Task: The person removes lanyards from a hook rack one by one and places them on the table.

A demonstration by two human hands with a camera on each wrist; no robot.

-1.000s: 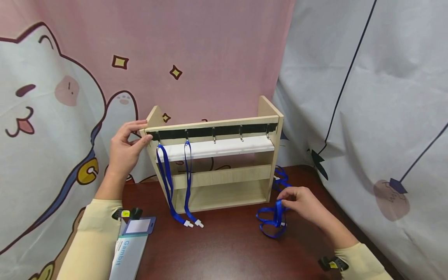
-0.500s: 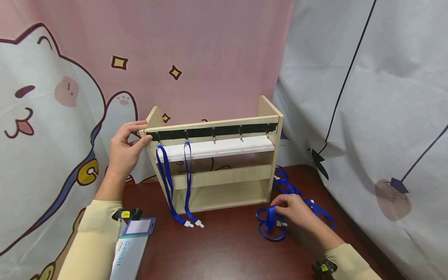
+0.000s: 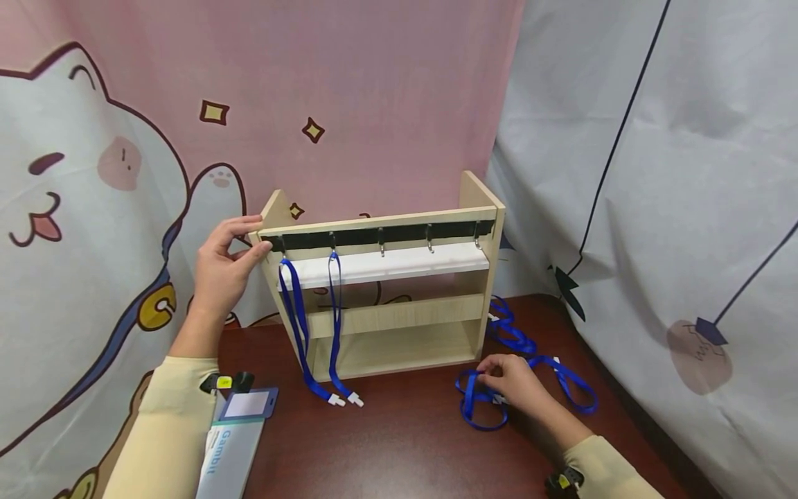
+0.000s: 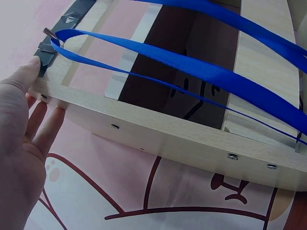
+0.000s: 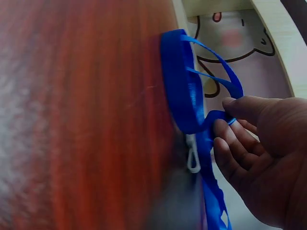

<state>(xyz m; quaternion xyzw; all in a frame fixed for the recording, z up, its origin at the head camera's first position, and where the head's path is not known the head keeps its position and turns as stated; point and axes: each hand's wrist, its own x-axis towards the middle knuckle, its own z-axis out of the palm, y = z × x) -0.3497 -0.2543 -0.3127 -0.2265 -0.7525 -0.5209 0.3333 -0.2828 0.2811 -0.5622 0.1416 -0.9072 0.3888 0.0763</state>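
Left hand (image 3: pixel 227 267): gripping the upper left corner of the wooden rack (image 3: pixel 399 313), pressing the thumb against the end of the black strip (image 3: pixel 355 236).
Right hand (image 3: pixel 514 381): pinching the held lanyard (image 5: pixel 177 81) between thumb and fingertips, low over the table (image 3: pixel 374 443).
Held lanyard: looping, blue, beside the fingertips, in front of the rack's right end.
Hung lanyards (image 4: pixel 201 69): hanging from the two leftmost hooks (image 3: pixel 429 242), trailing white clips (image 3: pixel 355 398) to the table.
Loose lanyards (image 3: pixel 516 341): lying to the right of the rack.
Card holder (image 3: pixel 249 403): lying at the far end of the "Gambit" box (image 3: pixel 231 457), near the left sleeve (image 3: pixel 177 416).
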